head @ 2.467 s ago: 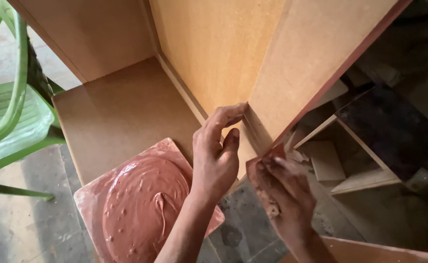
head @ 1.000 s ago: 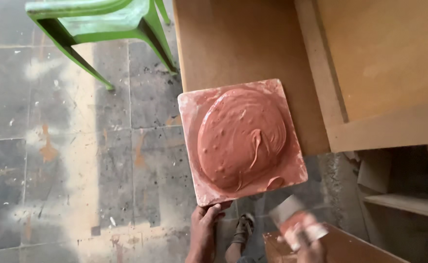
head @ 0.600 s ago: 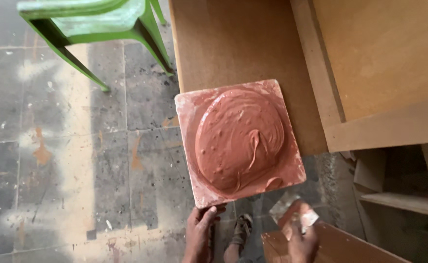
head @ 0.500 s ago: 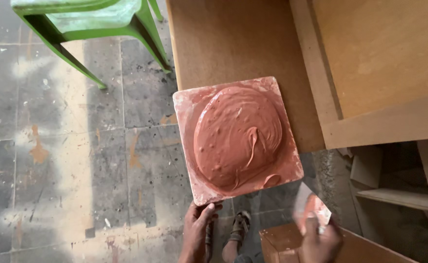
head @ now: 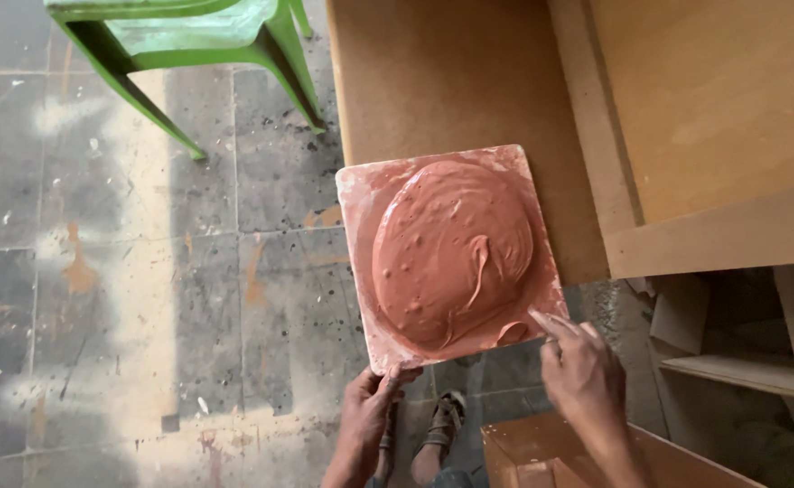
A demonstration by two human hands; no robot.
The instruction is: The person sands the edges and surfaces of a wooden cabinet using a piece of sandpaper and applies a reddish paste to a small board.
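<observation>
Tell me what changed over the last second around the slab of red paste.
The right hand moved up from beside the board to the red paste, fingers touching its near right edge; the small scraper it held no longer shows. The left hand stays gripping the square slab at its near edge.

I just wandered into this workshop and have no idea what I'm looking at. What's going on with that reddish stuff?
A person is looking down at a square board loaded with a mound of thick reddish-brown paste. Their left hand grips the board's near edge, while the right hand reaches its fingers into the paste at the near corner. The board rests partly on a brown wooden panel, beside unfinished wooden furniture. A green plastic chair stands on the tiled floor.
</observation>
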